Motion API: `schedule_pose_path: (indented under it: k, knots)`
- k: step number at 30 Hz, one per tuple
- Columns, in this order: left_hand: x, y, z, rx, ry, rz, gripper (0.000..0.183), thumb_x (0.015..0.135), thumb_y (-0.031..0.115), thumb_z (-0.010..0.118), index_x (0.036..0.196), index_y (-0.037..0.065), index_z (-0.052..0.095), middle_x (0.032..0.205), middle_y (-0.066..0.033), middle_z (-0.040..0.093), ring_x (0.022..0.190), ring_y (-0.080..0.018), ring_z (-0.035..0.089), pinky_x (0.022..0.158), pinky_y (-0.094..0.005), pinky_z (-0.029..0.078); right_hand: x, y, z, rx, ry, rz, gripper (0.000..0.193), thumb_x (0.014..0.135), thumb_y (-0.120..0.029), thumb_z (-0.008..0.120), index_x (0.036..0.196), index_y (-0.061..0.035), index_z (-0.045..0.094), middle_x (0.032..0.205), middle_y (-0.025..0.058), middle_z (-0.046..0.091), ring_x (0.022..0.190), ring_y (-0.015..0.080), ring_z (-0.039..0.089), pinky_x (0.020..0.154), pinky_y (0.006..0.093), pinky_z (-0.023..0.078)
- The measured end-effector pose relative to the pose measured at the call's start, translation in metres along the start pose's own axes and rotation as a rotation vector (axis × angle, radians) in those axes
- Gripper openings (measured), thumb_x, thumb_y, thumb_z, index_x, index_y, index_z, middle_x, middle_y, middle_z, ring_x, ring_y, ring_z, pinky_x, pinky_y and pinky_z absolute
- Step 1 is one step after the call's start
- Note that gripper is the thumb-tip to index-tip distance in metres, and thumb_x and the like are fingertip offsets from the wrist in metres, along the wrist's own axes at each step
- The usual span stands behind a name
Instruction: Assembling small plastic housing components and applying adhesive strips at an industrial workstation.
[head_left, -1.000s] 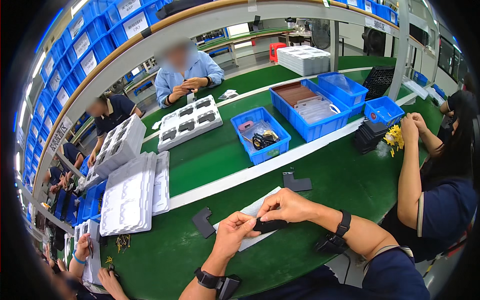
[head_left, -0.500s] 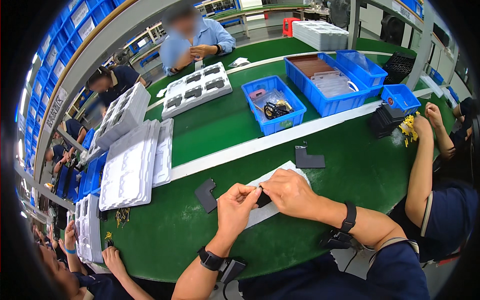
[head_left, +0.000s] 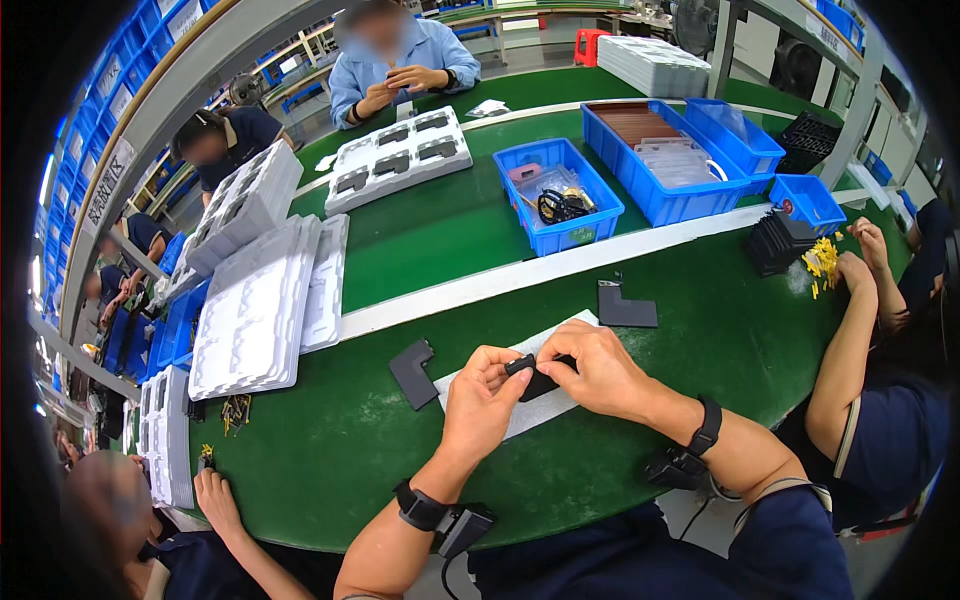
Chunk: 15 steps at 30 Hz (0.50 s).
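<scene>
Black part (head_left: 541,385): clamping it lightly in the left hand (head_left: 480,402) and right hand (head_left: 598,374), probably for fine, steady control, while holding it over a white sheet (head_left: 540,408), perhaps against scratches. Farther out, seeing a dark L-shaped piece (head_left: 412,376) and a second piece (head_left: 632,312) lying at either side on the green tabletop (head_left: 330,480), seemingly for easy reach.

Right sleeve (head_left: 785,530): navy, short, pale-edged at the cuff
Left wristband (head_left: 420,507): black, a boxy black unit (head_left: 468,528) beside it trailing a dark cable (head_left: 445,575)
Right wristband (head_left: 707,424): black, second boxy unit (head_left: 674,467) alongside
Fingers (head_left: 562,374): bare
</scene>
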<state>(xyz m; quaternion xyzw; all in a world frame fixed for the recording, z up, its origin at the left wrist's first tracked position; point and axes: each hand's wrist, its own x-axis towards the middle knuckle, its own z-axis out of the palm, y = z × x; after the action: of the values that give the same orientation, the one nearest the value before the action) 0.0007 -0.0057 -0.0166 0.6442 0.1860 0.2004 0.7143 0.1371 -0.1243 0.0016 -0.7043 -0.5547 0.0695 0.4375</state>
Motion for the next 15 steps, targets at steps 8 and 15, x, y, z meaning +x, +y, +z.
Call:
schedule_pose_path:
  k: [8,15]
  knots:
    - [0.01,0.012,-0.017,-0.024,0.027,-0.002,0.03,0.086,0.002,0.063,0.114,0.0,0.052,0.096,-0.0075,0.066,0.086,-0.0092,0.06,0.078,-0.0225,0.048,0.011,-0.003,-0.032,0.101,0.069,-0.056,0.02,0.078,-0.018,0.07,0.088,-0.0017,0.067,0.085,0.0133,0.066,0.084,0.0276,0.062,0.073,0.0354,0.048]
    - [0.031,0.023,-0.081,0.212,0.328,0.127,0.015,0.088,0.006,0.063,0.1,-0.004,0.061,0.086,-0.0051,0.066,0.074,-0.0078,0.06,0.066,-0.0189,0.047,-0.028,0.037,-0.162,-0.012,0.875,0.101,0.022,0.089,-0.013,0.061,0.107,-0.0003,0.065,0.097,0.0028,0.065,0.08,0.0085,0.057,0.073,0.0232,0.047]
